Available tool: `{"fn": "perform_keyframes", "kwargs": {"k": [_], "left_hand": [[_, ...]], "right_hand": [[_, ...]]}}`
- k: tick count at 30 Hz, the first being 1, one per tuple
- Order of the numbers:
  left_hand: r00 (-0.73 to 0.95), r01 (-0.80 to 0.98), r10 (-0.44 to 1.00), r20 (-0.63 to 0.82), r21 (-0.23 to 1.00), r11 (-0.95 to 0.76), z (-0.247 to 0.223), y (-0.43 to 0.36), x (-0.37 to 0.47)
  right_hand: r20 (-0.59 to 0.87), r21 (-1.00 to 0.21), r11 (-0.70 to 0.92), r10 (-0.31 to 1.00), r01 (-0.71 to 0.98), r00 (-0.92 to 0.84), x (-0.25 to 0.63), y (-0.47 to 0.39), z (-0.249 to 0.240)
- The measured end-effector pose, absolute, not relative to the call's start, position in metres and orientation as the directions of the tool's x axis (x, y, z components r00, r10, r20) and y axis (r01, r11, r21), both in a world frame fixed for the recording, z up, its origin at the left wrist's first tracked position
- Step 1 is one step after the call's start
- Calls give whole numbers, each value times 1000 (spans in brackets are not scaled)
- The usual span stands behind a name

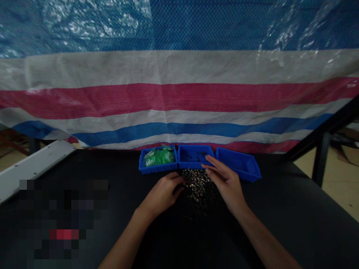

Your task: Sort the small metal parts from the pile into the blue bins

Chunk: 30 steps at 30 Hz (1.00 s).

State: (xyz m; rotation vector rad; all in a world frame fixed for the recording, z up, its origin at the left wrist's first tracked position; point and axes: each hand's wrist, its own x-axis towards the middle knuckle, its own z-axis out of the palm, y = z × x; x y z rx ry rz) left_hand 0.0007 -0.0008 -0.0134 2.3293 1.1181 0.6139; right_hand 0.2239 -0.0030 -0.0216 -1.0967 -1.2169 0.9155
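A pile of small metallic and dark pieces (197, 185) lies on the black table between my hands. At the pile's left edge, my left hand (166, 189) has its fingers curled together; whatever they hold is too small and dark to tell. My right hand (224, 180) is over the pile's right side with its fingers stretched out, close to the front of the middle blue bin (192, 164). A few dark thin pieces lie inside that bin. Green and clear plastic packets (160, 156) fill the left blue bin (157, 169).
The right blue bin (238, 164) stands angled beside the middle one. Behind the bins hangs a striped plastic sheet (168, 97). A white metal bar (36, 166) lies at the left of the black table (112, 168); a black frame post (320, 158) stands at right.
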Motion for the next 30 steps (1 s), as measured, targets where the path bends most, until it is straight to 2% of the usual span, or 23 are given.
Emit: {"fn": "perform_keyframes", "kwargs": {"k": [16,19,25,30], "left_hand": [[585,618,792,175,536,-575,-14,-1,3],[579,617,795,182,540,-572,-14,0,5],[504,502,808,306,658,-562,-12,0,6],[391,412,851,351,760,-503,-8,-5,15]], "right_hand": [[184,-982,181,981,58,60,222,-6,-14],[204,-974,200,979,110,25,222,-7,-15],[274,-898,294,956,329,-107,219,-15,-13],[235,-924,275,957,267,-172,212,-19,-12]]}}
